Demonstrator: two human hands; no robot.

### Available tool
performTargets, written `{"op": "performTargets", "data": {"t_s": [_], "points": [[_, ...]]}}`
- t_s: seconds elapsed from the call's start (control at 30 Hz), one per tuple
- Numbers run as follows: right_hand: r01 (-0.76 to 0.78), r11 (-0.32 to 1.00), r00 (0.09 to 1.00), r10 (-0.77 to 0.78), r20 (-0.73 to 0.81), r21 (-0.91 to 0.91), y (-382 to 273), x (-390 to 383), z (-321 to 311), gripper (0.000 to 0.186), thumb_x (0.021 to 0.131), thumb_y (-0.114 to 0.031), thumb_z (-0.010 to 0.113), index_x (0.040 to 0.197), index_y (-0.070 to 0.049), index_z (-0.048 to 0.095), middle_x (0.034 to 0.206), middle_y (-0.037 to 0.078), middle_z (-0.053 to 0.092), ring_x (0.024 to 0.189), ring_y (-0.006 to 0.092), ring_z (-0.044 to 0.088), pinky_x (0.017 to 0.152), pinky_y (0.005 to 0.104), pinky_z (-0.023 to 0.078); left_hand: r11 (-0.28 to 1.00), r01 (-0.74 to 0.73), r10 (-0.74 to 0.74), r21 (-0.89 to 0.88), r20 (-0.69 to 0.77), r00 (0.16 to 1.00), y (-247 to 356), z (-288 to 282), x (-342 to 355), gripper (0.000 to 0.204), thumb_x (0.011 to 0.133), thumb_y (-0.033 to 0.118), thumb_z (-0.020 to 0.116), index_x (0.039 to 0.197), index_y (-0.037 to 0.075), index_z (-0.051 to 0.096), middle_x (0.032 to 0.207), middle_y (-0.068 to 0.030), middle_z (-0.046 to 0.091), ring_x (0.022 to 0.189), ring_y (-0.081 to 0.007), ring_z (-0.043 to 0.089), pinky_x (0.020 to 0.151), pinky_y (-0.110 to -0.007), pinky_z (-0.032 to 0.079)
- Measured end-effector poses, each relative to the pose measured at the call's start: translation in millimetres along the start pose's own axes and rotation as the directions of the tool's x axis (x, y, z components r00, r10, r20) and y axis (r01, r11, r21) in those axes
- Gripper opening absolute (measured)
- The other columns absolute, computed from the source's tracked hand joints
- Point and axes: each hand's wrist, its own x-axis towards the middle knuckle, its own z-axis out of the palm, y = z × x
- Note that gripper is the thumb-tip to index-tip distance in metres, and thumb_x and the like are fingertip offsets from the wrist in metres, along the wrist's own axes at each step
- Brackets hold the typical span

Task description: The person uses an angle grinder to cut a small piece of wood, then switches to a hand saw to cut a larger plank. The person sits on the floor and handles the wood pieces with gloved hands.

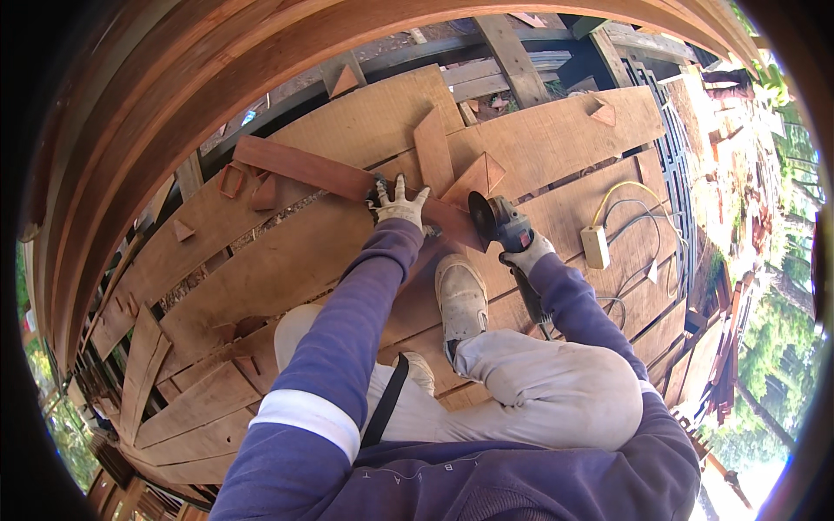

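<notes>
The left hand (400, 207) presses flat, fingers spread, on the red board (321, 174). The right hand (526, 254) grips the grinder (504, 227), fingers wrapped tight around it. Its disc (480, 217) sits at the board's end edge, with bare planks (539, 139) beyond.

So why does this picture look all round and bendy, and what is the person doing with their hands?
The camera sits on the person's head and looks down, so you see their own arms and legs from above. Its very wide lens bends straight edges near the rim. The person sits on big wooden boards. Their gloved left hand presses down on a long reddish plank. Their gloved right hand holds an angle grinder, a power tool with a round disc, right at the plank's end. One shoe rests on the boards. Small wooden triangles lie around, and a pale power socket box with cables sits to the right.
</notes>
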Motion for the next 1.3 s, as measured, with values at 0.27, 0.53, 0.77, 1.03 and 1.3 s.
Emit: {"op": "performTargets", "data": {"t_s": [0.27,0.53,0.77,1.03,1.3], "points": [[0.054,0.997,0.998,-0.051,-0.048,0.061,3,7,5,0.048,0.074,-0.027,0.088,0.109,-0.003,0.067,0.091,0.012,0.074,0.08,0.023,0.073,0.076,0.0387,0.058,1.0,0.006,-0.006,-0.012,0.013,1.0,1,-4,0,0.096,0.078,0.061,0.081,0.159,0.046,0.032,0.173,-0.0081,0.011,0.157,-0.0487,0.003,0.124,-0.067,0.012],[-0.002,1.0,1.0,0.002,0.003,0.004,21,-6,3,0.06,0.07,-0.035,0.087,0.117,-0.003,0.066,0.104,0.017,0.075,0.097,0.0313,0.073,0.087,0.04,0.057,1.0,-0.003,0.003,0.008,0.015,1.0,3,-4,1,0.099,0.075,0.064,0.082,0.159,0.047,0.032,0.174,-0.0058,0.01,0.157,-0.049,0.004,0.124,-0.067,0.013],[-0.026,0.999,1.0,0.026,0.002,-0.035,26,-31,4,0.064,0.069,-0.035,0.087,0.12,-0.002,0.065,0.109,0.018,0.073,0.104,0.0312,0.072,0.093,0.0396,0.056,1.0,0.007,-0.007,-0.013,0.009,1.0,-1,2,5,0.101,0.073,0.066,0.083,0.159,0.048,0.031,0.174,-0.0057,0.009,0.157,-0.0489,0.002,0.123,-0.069,0.014],[0.001,0.998,1.0,0.0,0.002,-0.056,49,-41,10,0.071,0.068,-0.036,0.089,0.124,-0.001,0.063,0.114,0.019,0.072,0.108,0.0315,0.071,0.096,0.0393,0.055,1.0,0.005,-0.005,0.007,0.015,1.0,-1,6,9,0.102,0.072,0.068,0.082,0.159,0.048,0.031,0.174,-0.0053,0.008,0.157,-0.0485,0.001,0.123,-0.069,0.012],[-0.011,0.997,1.0,0.013,0.021,-0.082,56,-49,9,0.077,0.068,-0.037,0.09,0.129,-0.001,0.06,0.117,0.02,0.072,0.112,0.0325,0.07,0.098,0.0397,0.055,1.0,0.004,-0.004,0.0,0.004,1.0,-1,3,7,0.102,0.072,0.069,0.081,0.159,0.048,0.031,0.174,-0.0051,0.009,0.157,-0.0484,0.0,0.124,-0.069,0.012]]}}
